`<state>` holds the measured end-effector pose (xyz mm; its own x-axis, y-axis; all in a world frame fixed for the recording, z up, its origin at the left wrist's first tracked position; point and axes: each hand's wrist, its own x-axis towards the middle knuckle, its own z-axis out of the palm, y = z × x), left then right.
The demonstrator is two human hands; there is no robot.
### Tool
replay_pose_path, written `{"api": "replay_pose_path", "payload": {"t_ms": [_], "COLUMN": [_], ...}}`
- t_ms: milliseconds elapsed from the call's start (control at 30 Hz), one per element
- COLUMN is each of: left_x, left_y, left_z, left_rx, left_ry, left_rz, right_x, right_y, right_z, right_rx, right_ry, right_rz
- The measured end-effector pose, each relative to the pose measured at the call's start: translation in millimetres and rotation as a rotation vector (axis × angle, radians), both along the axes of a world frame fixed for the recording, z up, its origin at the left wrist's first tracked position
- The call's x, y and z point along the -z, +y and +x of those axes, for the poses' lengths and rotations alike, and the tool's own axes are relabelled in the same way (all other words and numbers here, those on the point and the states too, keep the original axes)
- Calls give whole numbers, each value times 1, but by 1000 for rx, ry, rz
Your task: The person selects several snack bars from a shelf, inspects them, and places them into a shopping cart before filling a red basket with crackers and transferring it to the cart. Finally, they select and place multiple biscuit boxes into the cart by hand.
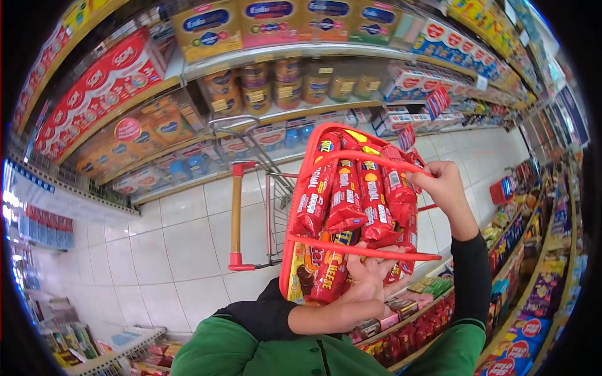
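The person's right hand [442, 185] has its thumb and fingers closed around the right end of the far handle [376, 157] of a red plastic shopping basket. The left hand [370, 279] reaches in from the near side, palm partly up, its fingers at the near handle [411, 255] and close to the packets; whether it grips the handle cannot be told.

The basket [288, 266] is in the middle of the scene, just in front of the person. It is heaped with red Ritz Original cracker packs [345, 197]. At the near end lie a Ritz Cheese pack [330, 276] and a yellow pack picturing dark biscuits [305, 272]. With the load so high, a steady hold probably calls for both handles drawn together and the basket level; lifting by one handle alone could tip the upper packs over the rim. Fingers are best clear of the wrappers, to avoid crushing the crackers.

To the left stands a shopping trolley [236, 216] on a tiled floor [194, 269]. Far off, shelves hold boxes of Enfa-branded formula [269, 22]; to the right, low shelves hold bright snack packets [517, 357].
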<state>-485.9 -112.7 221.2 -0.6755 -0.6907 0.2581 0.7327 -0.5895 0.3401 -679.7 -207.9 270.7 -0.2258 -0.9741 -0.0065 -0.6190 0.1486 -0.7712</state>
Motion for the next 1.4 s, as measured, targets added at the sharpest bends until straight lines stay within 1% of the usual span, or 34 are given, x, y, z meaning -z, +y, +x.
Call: {"api": "replay_pose_path", "payload": {"t_ms": [33,100,167,300,400,433,533,567,667,733,767,800,867,933,1000,1033,1133,1167,1267,1300,1400], "left_x": [2,19,24,38,38,44,49,46,34,37,53,79,128,217,309,329,304,316,294,289,284], "left_y": [-4,-8,-17,-35,-48,-49,-47,-47,-59,-68,-72,-74,-78,-85,-80,-81,-76,-81,-83,-85,-84], "left_z": [6,11,16,26,34,36,51,64,115,152,169,185,214,241,256,258,229,229,222,221,221], "left_rx": [-34,-98,-176,-240,-278,-259,-141,-85,216,318,222,124,-304,-654,-714,-736,-360,-343,-291,-299,-301], "left_ry": [-8,9,3,28,53,85,-54,-160,-505,-684,-795,-902,-1109,-1545,-1940,-2132,-1982,-1992,-1917,-1865,-1722], "left_rz": [0,54,81,157,233,229,211,224,161,168,154,140,144,-52,-312,-450,-235,-232,-97,-66,12], "right_x": [6,23,24,52,52,56,56,55,50,49,49,49,51,51,46,42,42,42,42,36,27], "right_y": [-13,-36,-53,-88,-98,-98,-94,-87,-73,-64,-60,-57,-57,-56,-56,-56,-61,-61,-51,-46,-15], "right_z": [7,18,33,48,62,62,55,59,61,61,61,61,60,60,63,64,62,62,65,65,61], "right_rx": [-18,-70,-95,-129,-147,-161,-198,-205,-239,-266,-265,-260,-257,-268,-280,-279,-254,-240,-174,-155,-44], "right_ry": [-35,0,30,156,180,179,194,193,227,259,283,271,247,250,278,291,334,346,433,436,372], "right_rz": [11,7,2,-11,6,8,-8,-18,-32,-47,-51,-59,-72,-110,-191,-189,-132,-68,-192,-197,-337]}}
